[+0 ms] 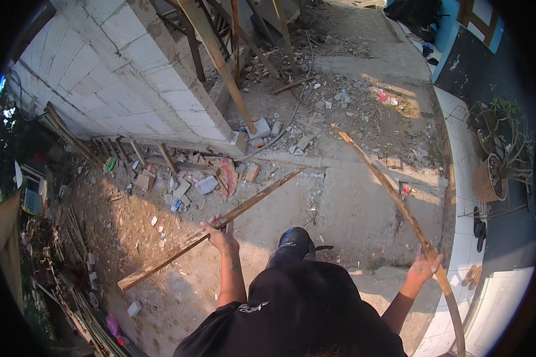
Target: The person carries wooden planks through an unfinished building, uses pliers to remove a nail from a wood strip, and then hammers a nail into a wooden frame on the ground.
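Observation:
My left hand (221, 234) is closed round a wooden plank (178, 253), gripping it near its middle. That plank slants from the lower left up toward the centre. On the other side, my right hand (423, 266) holds a longer wooden pole (393, 193), its thumb and fingers around the lower half. The pole runs from the upper middle down past my hand to the bottom right edge, where it looks curved. Both pieces are held apart, above the ground, one on each side of my body.
An unfinished block wall (101, 65) stands at upper left, with bamboo props (220, 59) beside it. Rubble and a hose (292, 122) lie ahead. A white tiled ledge (466, 232) with sandals (479, 229) and a potted plant (491, 178) borders the right. Bamboo poles (83, 315) are piled lower left.

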Available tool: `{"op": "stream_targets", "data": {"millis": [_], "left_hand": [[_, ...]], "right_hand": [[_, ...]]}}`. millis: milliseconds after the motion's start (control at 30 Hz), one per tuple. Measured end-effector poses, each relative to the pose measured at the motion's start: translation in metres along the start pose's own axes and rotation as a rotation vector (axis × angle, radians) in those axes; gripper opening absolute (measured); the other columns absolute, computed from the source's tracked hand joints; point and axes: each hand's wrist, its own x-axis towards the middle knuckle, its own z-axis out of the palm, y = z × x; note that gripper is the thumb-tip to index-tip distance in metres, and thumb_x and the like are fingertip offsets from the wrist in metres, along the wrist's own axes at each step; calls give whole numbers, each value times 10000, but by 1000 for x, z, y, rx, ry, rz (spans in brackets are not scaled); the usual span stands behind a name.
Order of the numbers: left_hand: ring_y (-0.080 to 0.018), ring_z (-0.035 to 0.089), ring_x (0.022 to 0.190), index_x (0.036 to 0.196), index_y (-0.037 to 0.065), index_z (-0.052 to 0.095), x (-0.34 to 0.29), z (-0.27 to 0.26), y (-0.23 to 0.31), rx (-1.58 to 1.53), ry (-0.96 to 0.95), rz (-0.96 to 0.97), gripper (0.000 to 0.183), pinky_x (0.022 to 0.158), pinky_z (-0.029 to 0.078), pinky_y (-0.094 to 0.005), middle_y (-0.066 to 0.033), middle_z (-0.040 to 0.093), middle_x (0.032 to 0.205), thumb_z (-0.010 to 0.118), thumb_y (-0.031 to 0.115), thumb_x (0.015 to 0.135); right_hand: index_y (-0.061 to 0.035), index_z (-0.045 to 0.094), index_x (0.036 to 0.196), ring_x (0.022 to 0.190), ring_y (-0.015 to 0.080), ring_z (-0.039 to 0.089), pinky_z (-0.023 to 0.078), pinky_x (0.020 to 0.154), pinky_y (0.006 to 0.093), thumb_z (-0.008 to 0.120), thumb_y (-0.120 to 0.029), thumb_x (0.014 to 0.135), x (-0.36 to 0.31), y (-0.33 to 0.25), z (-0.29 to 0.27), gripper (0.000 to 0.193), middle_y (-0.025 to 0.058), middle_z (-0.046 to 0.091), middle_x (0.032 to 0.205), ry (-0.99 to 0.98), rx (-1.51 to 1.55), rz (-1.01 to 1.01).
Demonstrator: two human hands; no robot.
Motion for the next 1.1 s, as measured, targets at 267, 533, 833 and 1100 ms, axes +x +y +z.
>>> {"op": "stream_targets", "data": {"millis": [267,533,833,1100], "left_hand": [[-242,545,1142,1122,56,548,1,169,-69,85,109,56,504,1001,461,-478,-115,587,1185,447,537,1008],[-230,589,1046,1139,53,560,49,355,-136,242,86,167,436,899,509,-433,-113,607,1129,482,463,1015],[-224,593,1011,1088,60,576,9,556,-176,242,160,177,450,842,535,-476,-67,620,1095,500,494,999],[-245,624,1002,1074,44,574,-28,619,-203,240,232,149,432,803,569,-473,-116,645,1094,473,460,1018]], "right_hand": [[7,485,1260,1206,325,572,444,1082,518,609,-319,964,186,92,126,458,163,596,1227,-84,-9,76],[-72,521,1236,1145,295,597,530,969,477,610,-358,942,298,150,252,420,139,599,1215,-162,-204,208],[-55,503,1283,1150,312,584,510,978,517,636,-338,927,430,219,440,473,156,596,1224,-433,-311,487],[-40,487,1325,1155,326,573,492,986,552,659,-320,914,530,204,595,526,170,594,1231,-489,-340,482]]}}
